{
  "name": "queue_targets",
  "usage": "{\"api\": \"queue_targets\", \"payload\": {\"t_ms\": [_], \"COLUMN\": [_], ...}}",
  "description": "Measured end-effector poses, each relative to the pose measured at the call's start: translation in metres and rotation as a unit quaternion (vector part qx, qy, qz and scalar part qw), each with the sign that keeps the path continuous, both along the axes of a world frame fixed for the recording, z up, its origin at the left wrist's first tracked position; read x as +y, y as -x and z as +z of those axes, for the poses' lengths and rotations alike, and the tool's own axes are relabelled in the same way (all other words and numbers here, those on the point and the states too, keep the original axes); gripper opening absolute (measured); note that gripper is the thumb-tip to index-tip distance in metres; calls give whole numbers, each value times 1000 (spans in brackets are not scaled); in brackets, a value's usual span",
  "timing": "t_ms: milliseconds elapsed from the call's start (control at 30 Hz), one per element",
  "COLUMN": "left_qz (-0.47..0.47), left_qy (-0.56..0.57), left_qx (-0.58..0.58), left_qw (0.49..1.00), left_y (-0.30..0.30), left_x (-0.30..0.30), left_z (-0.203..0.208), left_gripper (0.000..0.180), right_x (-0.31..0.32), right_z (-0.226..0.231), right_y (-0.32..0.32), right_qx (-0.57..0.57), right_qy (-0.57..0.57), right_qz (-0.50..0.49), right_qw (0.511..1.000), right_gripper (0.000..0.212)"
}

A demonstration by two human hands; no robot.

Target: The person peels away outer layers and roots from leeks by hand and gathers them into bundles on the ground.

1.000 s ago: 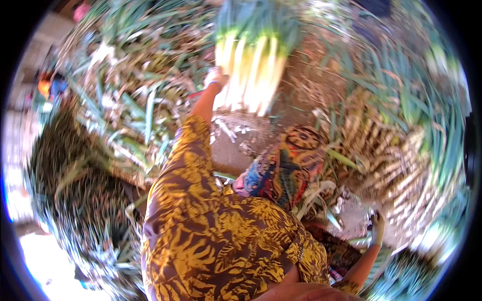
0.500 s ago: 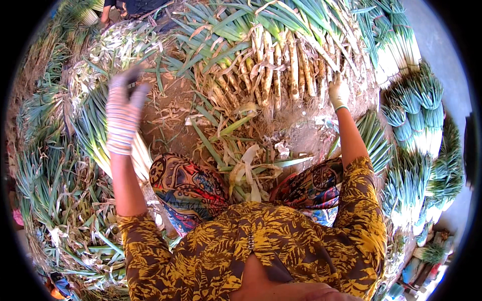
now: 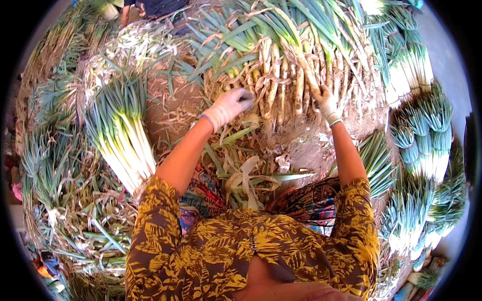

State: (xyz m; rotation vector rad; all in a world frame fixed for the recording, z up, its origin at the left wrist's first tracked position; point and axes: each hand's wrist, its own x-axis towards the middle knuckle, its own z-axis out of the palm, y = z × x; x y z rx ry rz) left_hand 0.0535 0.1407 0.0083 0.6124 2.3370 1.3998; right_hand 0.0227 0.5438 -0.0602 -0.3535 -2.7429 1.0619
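Observation:
My right hand (image 3: 327,105), in a pale glove, is closed round the lower end of a soil-stained green onion (image 3: 306,65) at the front of a big heap. My left hand (image 3: 230,107), also gloved, hovers over the near left edge of that heap with nothing visible in it, its fingers loosely bent and a little apart. The heap of untrimmed green onions (image 3: 271,85) has brown, dry outer skins and roots toward me. Beside my left arm lies a bunch of peeled green onions (image 3: 123,133) with clean white stems.
Stripped leaves and skins (image 3: 246,175) litter the ground between my knees. More peelings (image 3: 95,200) cover the left side. Tied bundles of green onions (image 3: 419,135) line the right. Another green onion bunch (image 3: 374,163) lies by my right knee. A person (image 3: 158,7) is at the far left.
My left hand has moved right, from above the peeled bunch to the heap's near edge. My right hand has shifted slightly left and now pulls a stalk toward me.

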Motion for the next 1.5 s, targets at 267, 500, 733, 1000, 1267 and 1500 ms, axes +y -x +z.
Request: {"api": "queue_targets", "payload": {"t_ms": [267, 500, 733, 1000, 1267, 1500], "left_qz": [51, 197, 224, 231, 221, 271], "left_qy": [-569, -560, -600, -611, -615, -675], "left_qx": [-370, -364, -265, -231, -192, -260], "left_qw": [733, 718, 720, 721, 732, 636], "left_y": [36, 7, 15, 47, 36, 57], "left_x": [-5, -29, -41, -80, -109, -101], "left_z": [-26, 0, -8, -29, -3, -8], "left_gripper": [54, 21, 24, 26, 31, 22], "right_x": [-238, -304, -316, -308, -212, -195], "right_z": [12, 66, 83, 12, -150, -89], "right_y": [-160, -111, -43, -138, -250, -176], "right_qx": [7, 106, 140, -193, -418, -192], "right_qy": [130, 236, 268, 352, -147, 330], "right_qz": [47, 71, 182, 59, 287, 186], "right_qw": [990, 963, 936, 914, 849, 905], "right_gripper": [28, 28, 23, 35, 41, 68]}}
